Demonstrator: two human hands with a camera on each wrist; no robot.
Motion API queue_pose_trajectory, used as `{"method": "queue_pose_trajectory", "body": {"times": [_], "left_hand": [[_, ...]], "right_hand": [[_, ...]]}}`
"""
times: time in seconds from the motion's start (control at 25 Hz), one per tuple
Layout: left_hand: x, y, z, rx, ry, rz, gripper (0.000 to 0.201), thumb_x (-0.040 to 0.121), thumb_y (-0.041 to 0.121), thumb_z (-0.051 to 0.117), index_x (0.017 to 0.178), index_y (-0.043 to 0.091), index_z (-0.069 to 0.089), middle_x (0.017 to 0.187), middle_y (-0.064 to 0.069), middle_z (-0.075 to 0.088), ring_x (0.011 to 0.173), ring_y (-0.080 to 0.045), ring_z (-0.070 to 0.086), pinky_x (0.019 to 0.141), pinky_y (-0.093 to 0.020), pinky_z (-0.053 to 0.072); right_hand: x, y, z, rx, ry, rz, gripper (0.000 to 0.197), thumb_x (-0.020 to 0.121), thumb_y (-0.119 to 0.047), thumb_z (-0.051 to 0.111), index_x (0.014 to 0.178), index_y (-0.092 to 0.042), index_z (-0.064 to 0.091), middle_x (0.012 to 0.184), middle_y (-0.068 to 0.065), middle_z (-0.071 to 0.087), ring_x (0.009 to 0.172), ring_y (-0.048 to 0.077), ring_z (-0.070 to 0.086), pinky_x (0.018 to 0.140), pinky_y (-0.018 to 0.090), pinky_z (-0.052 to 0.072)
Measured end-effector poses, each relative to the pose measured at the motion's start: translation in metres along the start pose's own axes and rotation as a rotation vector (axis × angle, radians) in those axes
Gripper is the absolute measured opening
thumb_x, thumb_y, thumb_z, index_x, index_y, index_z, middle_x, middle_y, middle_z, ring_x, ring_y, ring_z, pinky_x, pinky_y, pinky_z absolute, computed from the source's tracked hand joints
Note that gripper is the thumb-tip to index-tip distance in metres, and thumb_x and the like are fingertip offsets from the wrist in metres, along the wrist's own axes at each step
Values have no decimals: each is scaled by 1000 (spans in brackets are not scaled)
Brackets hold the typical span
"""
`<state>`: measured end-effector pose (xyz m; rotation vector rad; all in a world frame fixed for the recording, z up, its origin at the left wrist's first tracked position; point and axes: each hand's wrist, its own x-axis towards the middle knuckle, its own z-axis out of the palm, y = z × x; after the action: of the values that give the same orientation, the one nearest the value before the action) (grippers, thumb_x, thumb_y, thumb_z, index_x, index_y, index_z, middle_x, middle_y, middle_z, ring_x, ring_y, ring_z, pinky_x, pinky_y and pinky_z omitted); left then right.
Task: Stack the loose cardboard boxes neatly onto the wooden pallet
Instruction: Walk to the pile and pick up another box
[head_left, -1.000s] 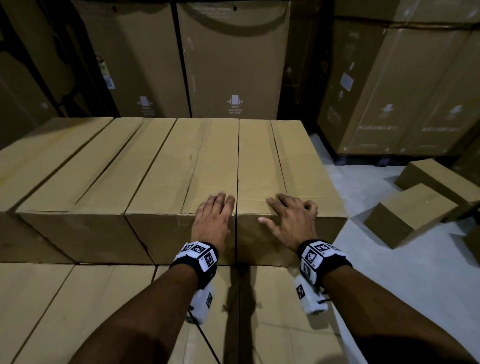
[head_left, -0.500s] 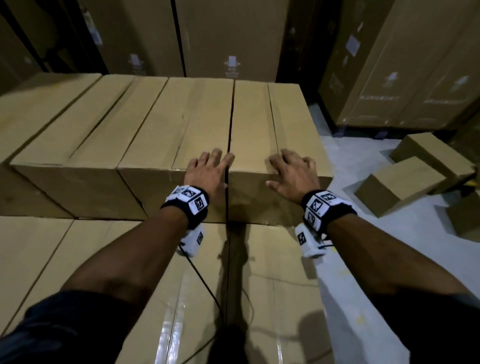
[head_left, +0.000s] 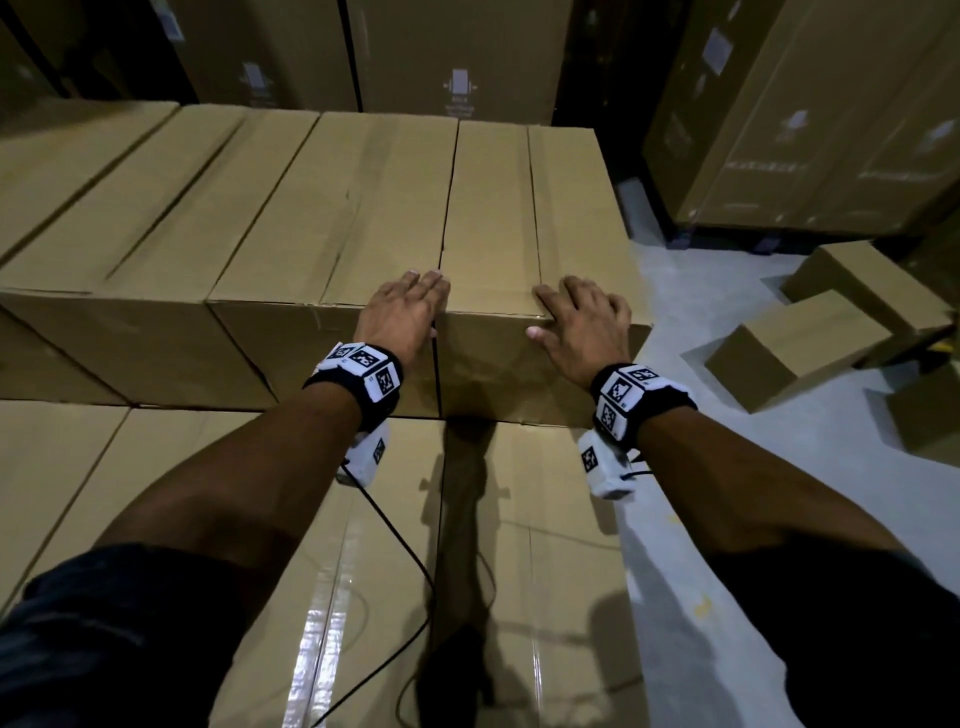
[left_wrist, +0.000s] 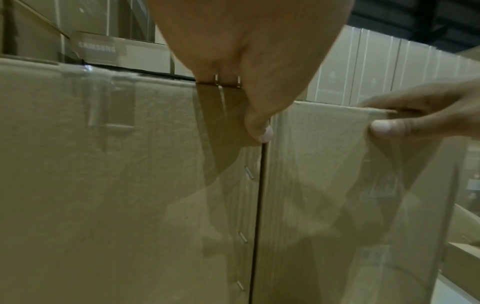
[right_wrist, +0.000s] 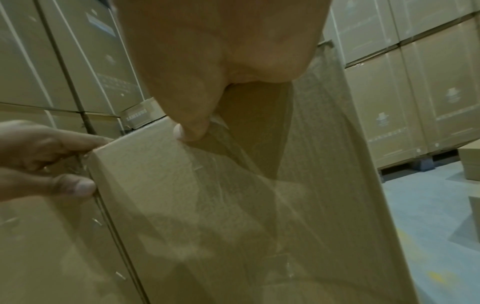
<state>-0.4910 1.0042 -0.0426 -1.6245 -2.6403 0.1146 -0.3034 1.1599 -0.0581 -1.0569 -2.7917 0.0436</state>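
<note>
I am laying my left hand (head_left: 402, 317) flat, fingers straight, on the near top edge of the neighbouring box (head_left: 337, 218) | my right hand (head_left: 584, 325) is resting spread on the end box (head_left: 524, 208) at frame centre, thumb pressing its front face | grey floor (head_left: 727, 467) lying open at right | loose boxes (head_left: 795, 343) sitting at right edge.

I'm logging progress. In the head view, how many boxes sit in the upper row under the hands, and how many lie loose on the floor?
Upper-row boxes: 4
Loose floor boxes: 3
Total: 7
</note>
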Motion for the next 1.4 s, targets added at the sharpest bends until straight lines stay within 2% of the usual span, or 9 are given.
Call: {"method": "queue_pose_trajectory", "body": {"times": [0.24,0.36,0.44,0.56,0.68,0.84,1.08,1.24,1.4], "left_hand": [[-4,10,0,16,-56,-61,75,101,23,51,158,18,3,167,-2,0,153,-25,5,124,-41,8],[-22,20,-12,-38,-27,-64,68,99,34,53,156,17,18,165,-6,14,151,-27,14,122,-45,15],[-44,23,-16,-65,12,-53,63,99,37,52,153,16,27,162,-6,22,149,-27,20,121,-45,20],[-97,31,-11,-101,32,-46,61,99,37,50,152,15,29,161,-7,25,149,-26,20,121,-44,20],[-160,44,7,-137,29,-17,51,98,39,49,143,15,43,149,-7,44,143,-26,32,117,-41,28],[-243,69,22,-219,-10,73,40,98,38,48,129,15,58,128,-7,62,123,-25,51,103,-38,40],[-350,115,39,-331,-16,238,40,98,36,49,129,14,60,127,-8,64,121,-26,53,102,-36,39],[-396,161,39,-321,-28,388,39,98,36,48,128,13,60,125,-8,65,119,-27,55,100,-35,39],[-409,215,30,-331,-3,496,38,97,34,50,126,11,62,122,-11,66,119,-29,54,99,-37,40]], "right_hand": [[1,0,-3,-27,-50,-6,60,97,-58,44,151,-36,31,161,7,27,149,27,22,117,50,16],[-6,-2,-23,36,-134,-5,57,98,-49,52,150,-31,36,159,8,32,147,28,27,118,49,19],[-27,-7,-35,110,-104,20,53,99,-44,52,146,-24,43,152,10,42,141,30,37,116,47,25],[-92,-22,-37,202,-63,116,44,100,-39,51,136,-14,56,136,16,54,127,36,51,104,42,38],[-171,-41,-27,336,-77,274,39,100,-39,53,128,-13,63,127,17,61,117,38,57,94,41,46],[-276,-71,-21,407,-126,397,43,99,-45,54,129,-17,66,132,11,63,121,34,58,97,43,48],[-416,-96,-30,357,-137,530,48,100,-51,50,135,-20,61,138,9,60,125,32,55,100,43,44],[-505,-78,-36,329,-160,691,51,100,-53,48,138,-22,58,140,9,58,128,32,52,102,42,43],[-564,-39,-43,316,-134,806,51,100,-55,46,139,-24,57,141,8,57,129,31,50,102,41,40]]}}
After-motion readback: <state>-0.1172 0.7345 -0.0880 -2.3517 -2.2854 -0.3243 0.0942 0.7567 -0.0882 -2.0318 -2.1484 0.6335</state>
